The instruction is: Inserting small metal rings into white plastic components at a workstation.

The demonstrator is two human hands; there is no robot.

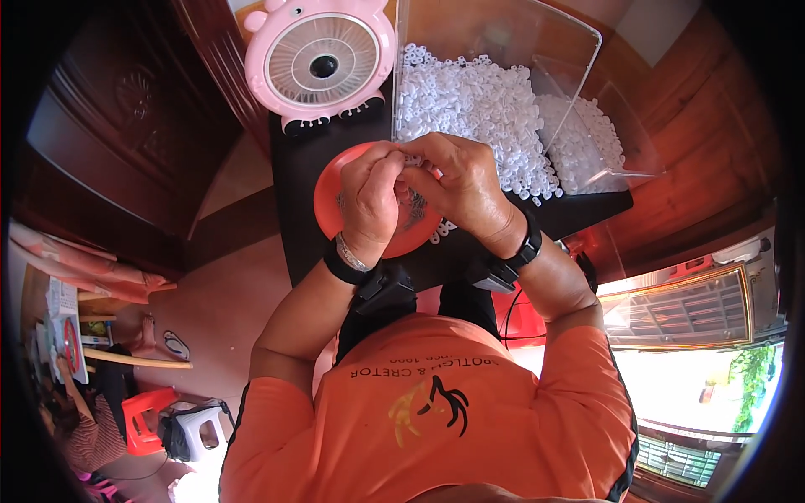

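Note:
My left hand (371,201) and my right hand (465,180) meet over an orange-red plate (329,206), their fingertips pressed close together. Between the right thumb and forefinger shows a small white plastic piece (412,161). The left hand is closed, its fingertips turned in and hidden, so what they grip cannot be seen. Small grey metal bits (411,211) lie in the plate, partly covered by the hands. A few white plastic pieces (442,231) rest beside the plate, under the right wrist. Behind the right hand spreads a large heap of similar white pieces (470,96).
The heap sits in a clear plastic bin (597,52), with more pieces in a clear container (579,142) at its right. A pink animal-shaped fan (262,63) stands at the back of the black table (293,180). Red (138,423) and white stools (197,432) and another person (96,427) are lower left.

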